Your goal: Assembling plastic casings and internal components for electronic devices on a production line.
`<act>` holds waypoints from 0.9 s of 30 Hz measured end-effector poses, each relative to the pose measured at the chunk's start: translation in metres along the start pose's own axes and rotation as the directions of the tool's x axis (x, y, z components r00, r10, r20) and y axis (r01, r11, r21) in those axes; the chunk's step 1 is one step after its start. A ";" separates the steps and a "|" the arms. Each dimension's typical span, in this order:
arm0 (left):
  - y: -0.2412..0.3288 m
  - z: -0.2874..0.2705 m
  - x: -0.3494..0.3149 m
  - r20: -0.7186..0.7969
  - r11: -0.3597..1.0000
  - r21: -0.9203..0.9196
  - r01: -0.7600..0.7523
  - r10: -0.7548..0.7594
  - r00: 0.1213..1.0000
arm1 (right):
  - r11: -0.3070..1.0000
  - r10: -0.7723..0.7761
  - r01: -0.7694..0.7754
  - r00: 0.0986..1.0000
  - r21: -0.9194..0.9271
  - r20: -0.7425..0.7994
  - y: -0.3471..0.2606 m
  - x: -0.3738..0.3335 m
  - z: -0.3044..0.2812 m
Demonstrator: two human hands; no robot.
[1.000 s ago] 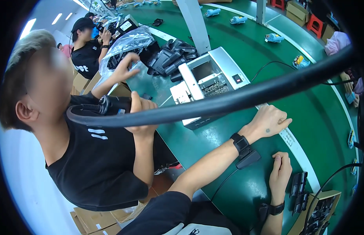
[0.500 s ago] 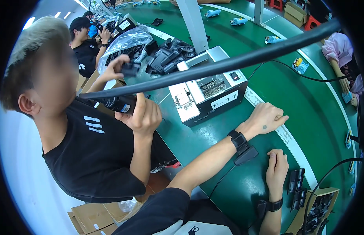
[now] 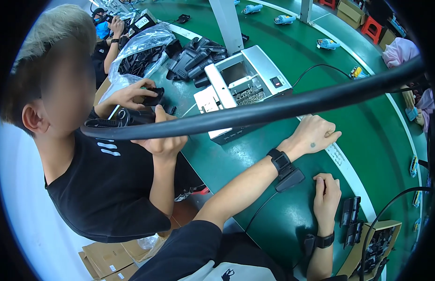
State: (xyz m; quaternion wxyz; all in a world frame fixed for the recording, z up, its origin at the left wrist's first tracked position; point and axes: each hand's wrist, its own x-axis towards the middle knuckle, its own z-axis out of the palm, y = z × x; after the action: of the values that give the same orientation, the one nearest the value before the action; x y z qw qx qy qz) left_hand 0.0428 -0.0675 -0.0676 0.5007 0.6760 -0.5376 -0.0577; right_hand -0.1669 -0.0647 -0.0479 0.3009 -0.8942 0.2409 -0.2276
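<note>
My left hand rests in a loose fist on the green table by the white line, just right of the screw-feeder machine; nothing shows in it. A black band with a small box and a cable sits on that wrist. Closer to me, my right hand lies curled on the table, also with nothing visible in its fingers. A second black wristband is on that arm. Two black plastic housings stand beside the right hand, next to an open cardboard box of similar black parts.
At my left a co-worker holds a dark tool and a small black part. Black housings are heaped behind the machine, near a plastic bag. A thick black cable crosses the view. Blue parts line the green conveyor.
The co-worker's far hand has come down toward the table with the black part, and the tool has lowered. The view has shifted slightly. My hands have stayed on the table.
</note>
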 end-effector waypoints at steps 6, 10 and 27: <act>0.004 -0.002 -0.002 0.020 1.000 -0.014 0.027 -0.027 0.999 | 1.000 -0.006 0.006 1.000 -0.018 0.004 -0.002 -0.001 -0.002; 0.005 -0.002 -0.002 0.023 1.000 -0.001 0.016 -0.016 1.000 | 1.000 -0.018 0.018 1.000 -0.017 -0.004 -0.002 -0.001 -0.003; 0.002 -0.002 -0.001 0.031 0.999 -0.007 0.038 -0.037 0.999 | 1.000 0.009 -0.009 0.998 -0.008 0.055 0.001 -0.002 -0.002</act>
State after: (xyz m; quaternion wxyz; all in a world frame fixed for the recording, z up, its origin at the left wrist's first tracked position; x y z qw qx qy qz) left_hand 0.0427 -0.0653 -0.0653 0.4938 0.6830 -0.5323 -0.0796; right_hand -0.1701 -0.0655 -0.0478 0.3051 -0.9001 0.2375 -0.2007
